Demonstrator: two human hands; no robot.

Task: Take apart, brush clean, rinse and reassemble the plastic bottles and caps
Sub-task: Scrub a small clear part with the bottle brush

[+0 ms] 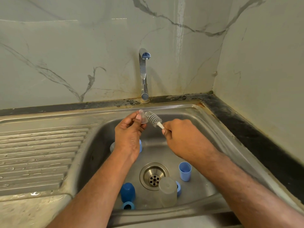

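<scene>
Left hand (128, 129) raised over the sink basin, thumb and fingertips pinching a small clear teat (142, 117) by its base, open end turned toward the other hand, likely so the bristles can get at the inside. Right hand (178, 135) curled round the white handle of a grey ribbed brush (153, 118), head angled up and left; its tip touches the teat's rim or sits just inside it (cannot tell which). Both held above the basin, probably so drips and dirt fall into it. Tap (143, 71) stands behind at the back edge; no water seen running, so this reads as the brushing step, rinsing not yet begun. Below the hands, loose parts lie on the sink (202, 116) floor around the drain (154, 176): 1 light blue cap (185, 171) upright to the right, 1 dark blue cap (127, 192) mouth down at front left, a blue ring (128, 205) just in front of it, a clear bottle (167, 191) on its side touching the drain's edge. More blue and clear pieces sit partly hidden behind the left wrist. Ribbed draining board (37, 153) to the left.
</scene>
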